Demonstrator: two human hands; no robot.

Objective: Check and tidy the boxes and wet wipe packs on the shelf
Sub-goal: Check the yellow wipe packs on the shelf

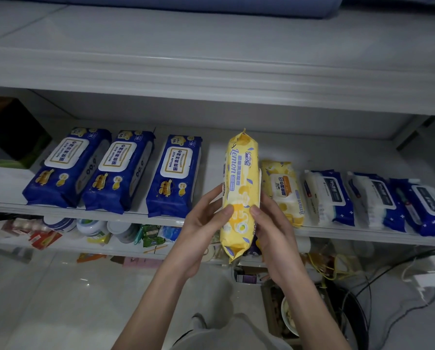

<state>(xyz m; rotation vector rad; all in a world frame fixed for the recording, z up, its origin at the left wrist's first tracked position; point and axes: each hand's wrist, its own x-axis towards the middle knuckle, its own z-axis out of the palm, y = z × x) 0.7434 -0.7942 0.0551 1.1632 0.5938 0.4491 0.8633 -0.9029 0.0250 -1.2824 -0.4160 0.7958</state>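
Note:
Both hands hold a yellow lemon wipe pack (240, 178) on its edge, lifted in front of the white shelf (211, 157). My left hand (206, 223) grips its left side with the thumb on the front. My right hand (272, 231) grips its right side the same way. Three dark blue wipe packs (120, 170) lie side by side on the shelf's left half. A second yellow pack (283, 190) lies just right of the held one. Three white-and-blue packs (373, 198) lie further right.
A dark box (11, 137) stands at the shelf's far left. The lower shelf (90, 238) holds jars, packets and small items. Cables (363, 294) and a bowl (288, 317) lie on the floor at the lower right. A ledge (211, 66) overhangs the shelf.

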